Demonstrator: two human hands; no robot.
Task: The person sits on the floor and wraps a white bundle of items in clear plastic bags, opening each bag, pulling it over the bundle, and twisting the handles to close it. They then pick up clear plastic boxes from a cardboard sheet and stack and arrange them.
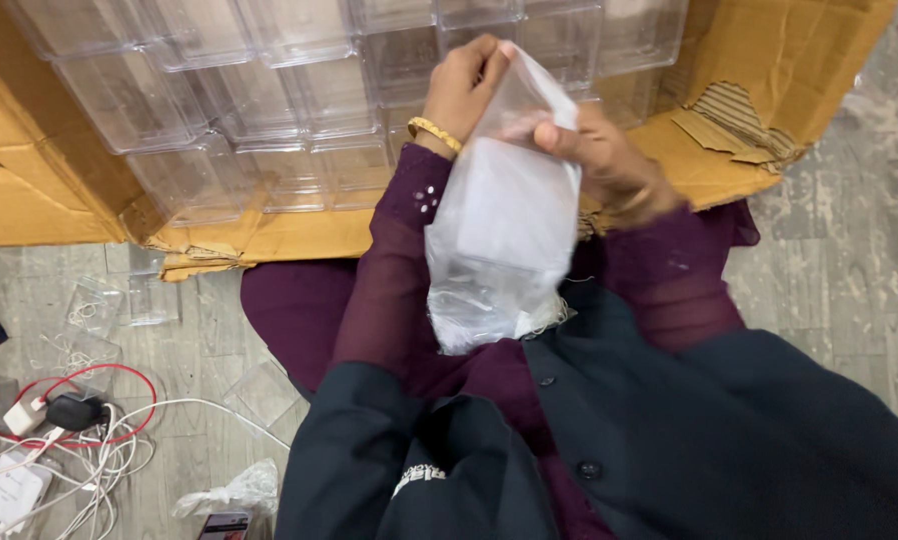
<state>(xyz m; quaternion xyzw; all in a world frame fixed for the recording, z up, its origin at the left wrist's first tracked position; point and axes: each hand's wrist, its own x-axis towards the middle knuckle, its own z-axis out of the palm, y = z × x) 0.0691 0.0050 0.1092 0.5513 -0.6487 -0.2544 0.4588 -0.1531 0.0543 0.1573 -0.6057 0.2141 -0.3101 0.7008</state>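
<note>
Both hands are up at the mouth of a clear plastic bag [504, 225] with a clear box inside: left hand [466, 85] fingers pinched on the top edge, right hand [599, 155] fingers gripping the other side. Behind it, a cardboard carton [759, 90] packed with clear plastic boxes [269, 100]. Chargers and cables [59, 440] lie on the floor at left.

You're sitting on a grey tiled floor [829, 230] in a makeshift packing spot: an opened cardboard carton [759, 90] stacked with clear plastic boxes [269, 90], chargers and tangled cables [79, 440] strewn beside you.
</note>
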